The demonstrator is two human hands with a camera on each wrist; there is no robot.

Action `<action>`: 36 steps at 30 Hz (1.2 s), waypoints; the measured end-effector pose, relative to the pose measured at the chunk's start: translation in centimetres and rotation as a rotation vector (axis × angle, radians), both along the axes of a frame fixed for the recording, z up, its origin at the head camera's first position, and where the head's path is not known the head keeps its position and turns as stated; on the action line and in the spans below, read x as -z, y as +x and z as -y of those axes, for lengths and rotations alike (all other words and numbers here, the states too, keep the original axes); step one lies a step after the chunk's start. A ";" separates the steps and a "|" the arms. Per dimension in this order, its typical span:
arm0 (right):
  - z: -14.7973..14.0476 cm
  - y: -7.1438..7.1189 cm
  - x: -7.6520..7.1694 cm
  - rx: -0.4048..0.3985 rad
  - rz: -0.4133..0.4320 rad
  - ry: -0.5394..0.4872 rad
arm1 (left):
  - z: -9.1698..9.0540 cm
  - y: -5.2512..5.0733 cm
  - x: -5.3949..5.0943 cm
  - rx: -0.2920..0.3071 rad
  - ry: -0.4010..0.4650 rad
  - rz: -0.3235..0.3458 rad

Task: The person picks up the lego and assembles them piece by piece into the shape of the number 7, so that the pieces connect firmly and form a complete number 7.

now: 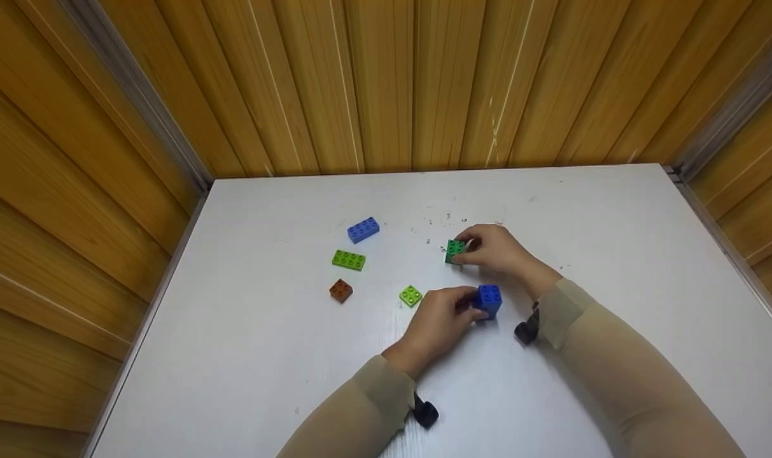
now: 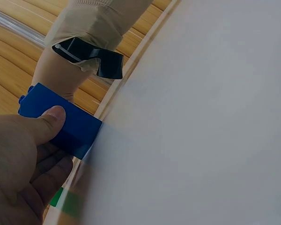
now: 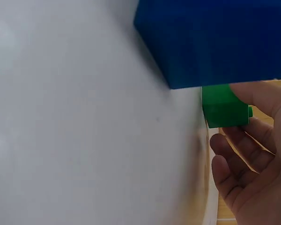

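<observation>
My left hand (image 1: 442, 316) pinches a tall blue block (image 1: 489, 300) between thumb and fingers, its studs facing up, at the table's middle right. In the left wrist view the thumb presses the side of this blue block (image 2: 61, 119). Farther back, my right hand (image 1: 492, 247) holds a dark green block (image 1: 455, 250) by its right side. The right wrist view shows the green block (image 3: 225, 107) partly hidden behind the blue block (image 3: 220, 42). Just left of my left hand lies a small lime brick (image 1: 410, 296).
A long blue brick (image 1: 363, 229), a long lime brick (image 1: 349, 259) and a brown brick (image 1: 341, 291) lie left of the hands on the white table (image 1: 245, 331). Wood-patterned panels (image 1: 379, 83) rise behind and at both sides.
</observation>
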State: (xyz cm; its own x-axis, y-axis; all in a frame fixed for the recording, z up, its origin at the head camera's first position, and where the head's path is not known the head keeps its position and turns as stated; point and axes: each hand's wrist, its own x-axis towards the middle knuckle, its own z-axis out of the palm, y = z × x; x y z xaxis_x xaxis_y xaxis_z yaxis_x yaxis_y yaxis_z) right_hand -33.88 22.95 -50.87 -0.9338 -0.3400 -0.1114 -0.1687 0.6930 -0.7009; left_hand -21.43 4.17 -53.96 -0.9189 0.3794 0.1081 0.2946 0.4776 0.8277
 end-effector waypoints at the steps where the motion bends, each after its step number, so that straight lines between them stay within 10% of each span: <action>1: -0.1 0.1 -0.1 0.001 -0.005 0.000 | 0.0 0.0 -0.1 0.000 -0.005 -0.001; 36: -4.3 5.4 -3.9 0.081 -0.123 -0.297 | 0.0 0.4 -0.3 -0.024 0.002 0.116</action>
State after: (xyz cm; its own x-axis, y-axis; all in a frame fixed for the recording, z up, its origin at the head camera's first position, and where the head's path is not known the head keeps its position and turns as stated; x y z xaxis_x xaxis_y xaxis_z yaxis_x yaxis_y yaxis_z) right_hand -28.45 27.27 -46.98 -0.9593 -0.2651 0.0968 -0.2175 0.4756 -0.8524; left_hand -21.01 4.21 -53.66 -0.9341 0.3570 0.0010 0.1852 0.4821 0.8563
